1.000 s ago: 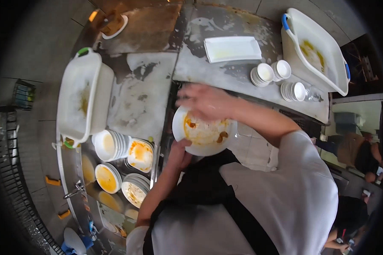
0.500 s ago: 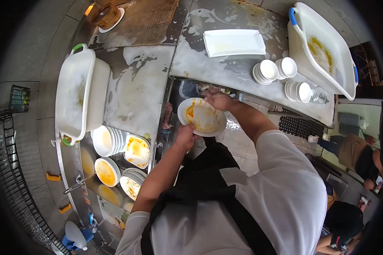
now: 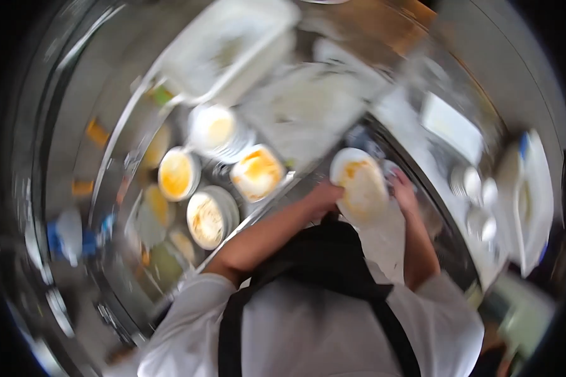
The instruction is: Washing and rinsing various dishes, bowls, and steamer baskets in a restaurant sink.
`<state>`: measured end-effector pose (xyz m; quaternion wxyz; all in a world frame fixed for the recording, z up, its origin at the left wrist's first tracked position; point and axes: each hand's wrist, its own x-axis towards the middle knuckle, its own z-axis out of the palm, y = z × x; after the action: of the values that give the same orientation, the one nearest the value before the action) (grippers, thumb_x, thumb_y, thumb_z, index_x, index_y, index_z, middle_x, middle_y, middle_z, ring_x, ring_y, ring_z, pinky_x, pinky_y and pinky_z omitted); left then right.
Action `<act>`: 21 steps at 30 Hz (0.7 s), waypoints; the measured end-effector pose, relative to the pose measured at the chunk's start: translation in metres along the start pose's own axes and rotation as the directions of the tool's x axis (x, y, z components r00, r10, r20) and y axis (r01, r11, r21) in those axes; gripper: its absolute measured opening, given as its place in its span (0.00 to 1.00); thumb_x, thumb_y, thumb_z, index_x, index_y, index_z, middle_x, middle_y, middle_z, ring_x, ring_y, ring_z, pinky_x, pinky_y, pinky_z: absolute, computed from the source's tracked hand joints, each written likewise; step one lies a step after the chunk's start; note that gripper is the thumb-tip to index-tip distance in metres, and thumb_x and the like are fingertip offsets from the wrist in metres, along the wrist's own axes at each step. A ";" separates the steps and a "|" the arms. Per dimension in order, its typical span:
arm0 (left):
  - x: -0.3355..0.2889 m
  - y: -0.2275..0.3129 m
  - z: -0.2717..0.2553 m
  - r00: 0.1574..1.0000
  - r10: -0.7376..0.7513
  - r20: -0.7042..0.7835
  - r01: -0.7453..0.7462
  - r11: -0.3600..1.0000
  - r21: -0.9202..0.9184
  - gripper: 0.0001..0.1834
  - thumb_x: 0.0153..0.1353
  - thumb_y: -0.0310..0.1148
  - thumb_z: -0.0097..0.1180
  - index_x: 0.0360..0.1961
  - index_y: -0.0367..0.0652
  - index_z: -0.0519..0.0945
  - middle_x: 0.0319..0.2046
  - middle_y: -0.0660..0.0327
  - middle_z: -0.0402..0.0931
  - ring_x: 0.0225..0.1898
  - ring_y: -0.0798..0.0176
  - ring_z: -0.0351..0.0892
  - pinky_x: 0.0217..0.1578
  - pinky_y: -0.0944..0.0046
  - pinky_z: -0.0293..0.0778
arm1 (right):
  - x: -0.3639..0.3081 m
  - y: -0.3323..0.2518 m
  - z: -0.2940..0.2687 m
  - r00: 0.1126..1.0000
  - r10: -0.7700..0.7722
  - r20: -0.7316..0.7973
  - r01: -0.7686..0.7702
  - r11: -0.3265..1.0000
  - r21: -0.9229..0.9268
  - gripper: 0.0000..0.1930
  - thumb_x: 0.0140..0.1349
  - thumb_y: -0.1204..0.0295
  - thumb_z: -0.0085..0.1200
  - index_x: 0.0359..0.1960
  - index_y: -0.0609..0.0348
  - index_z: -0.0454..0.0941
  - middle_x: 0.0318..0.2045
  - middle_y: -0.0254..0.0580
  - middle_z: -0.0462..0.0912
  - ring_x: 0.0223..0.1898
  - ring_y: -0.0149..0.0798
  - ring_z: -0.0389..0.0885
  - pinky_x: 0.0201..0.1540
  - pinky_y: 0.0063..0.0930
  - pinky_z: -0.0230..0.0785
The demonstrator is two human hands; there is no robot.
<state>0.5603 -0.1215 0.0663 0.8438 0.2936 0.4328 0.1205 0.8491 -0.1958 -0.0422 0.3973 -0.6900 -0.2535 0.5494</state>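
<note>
My left hand [image 3: 324, 196] is closed on the near left edge of a white oval plate [image 3: 366, 196], which is tilted and smeared with orange sauce. Just past the plate's right edge is my right hand [image 3: 404, 190], apart from it. Motion blurs its fingers, and something pale beside them is too unclear to name. Beyond the plate lies a dark gap in the counter with blurred contents.
On the left stand stacks of sauce-stained plates [image 3: 207, 217] and a stained square dish [image 3: 256, 174]. Behind them sits a large white tub [image 3: 233, 50]. A white rectangular tray [image 3: 451, 127], stacked small cups [image 3: 465, 182] and another white tub [image 3: 527, 204] are on the right.
The view has swung, shifting the counter and tubs rightward in the picture. My right hand has moved from over the plate to beyond its right edge. My left hand keeps hold of the plate.
</note>
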 end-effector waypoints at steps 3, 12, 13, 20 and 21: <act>-0.055 0.021 -0.023 0.975 0.222 -0.016 -0.222 0.967 -0.127 0.26 0.56 0.27 0.60 0.59 0.38 0.77 0.50 0.54 0.83 0.47 0.55 0.86 0.48 0.52 0.83 | -0.082 -0.105 0.042 0.969 -0.195 0.155 0.143 0.945 0.295 0.27 0.69 0.74 0.54 0.69 0.58 0.65 0.61 0.47 0.76 0.62 0.41 0.75 0.65 0.36 0.70; -0.270 -0.040 -0.235 0.608 0.261 -0.750 -0.610 0.758 -0.231 0.24 0.67 0.42 0.50 0.59 0.39 0.76 0.53 0.52 0.81 0.53 0.55 0.81 0.55 0.51 0.78 | -0.049 -0.158 0.396 0.695 -0.224 0.683 0.328 0.944 -0.025 0.33 0.66 0.79 0.50 0.74 0.54 0.59 0.58 0.46 0.78 0.58 0.44 0.79 0.58 0.41 0.76; -0.296 -0.055 -0.245 0.570 0.161 -0.806 -0.630 0.715 -0.303 0.24 0.69 0.43 0.49 0.61 0.42 0.74 0.55 0.52 0.80 0.55 0.55 0.80 0.55 0.51 0.77 | -0.047 -0.160 0.441 0.691 -0.103 0.715 0.220 0.973 -0.073 0.34 0.66 0.79 0.49 0.75 0.52 0.58 0.57 0.46 0.79 0.55 0.44 0.81 0.51 0.42 0.79; -0.371 -0.126 -0.280 0.455 0.094 -0.886 -0.713 0.634 -0.299 0.21 0.71 0.48 0.47 0.60 0.50 0.72 0.50 0.57 0.80 0.47 0.54 0.81 0.48 0.55 0.76 | -0.016 -0.113 0.666 0.825 0.008 0.566 0.041 0.996 -0.074 0.34 0.65 0.78 0.48 0.73 0.44 0.57 0.54 0.48 0.79 0.45 0.47 0.86 0.30 0.47 0.84; -0.365 -0.126 -0.284 0.464 0.094 -0.881 -0.706 0.639 -0.304 0.20 0.71 0.48 0.46 0.58 0.50 0.73 0.49 0.57 0.80 0.46 0.54 0.81 0.48 0.55 0.76 | -0.023 -0.102 0.682 0.847 0.005 0.531 0.012 1.000 -0.028 0.29 0.66 0.76 0.48 0.70 0.45 0.59 0.53 0.46 0.79 0.42 0.46 0.86 0.29 0.40 0.82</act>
<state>0.1086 -0.2779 0.1033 0.5368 -0.0001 0.6040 0.5891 0.1974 0.0266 0.0000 0.3024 -0.5167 -0.3628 0.7141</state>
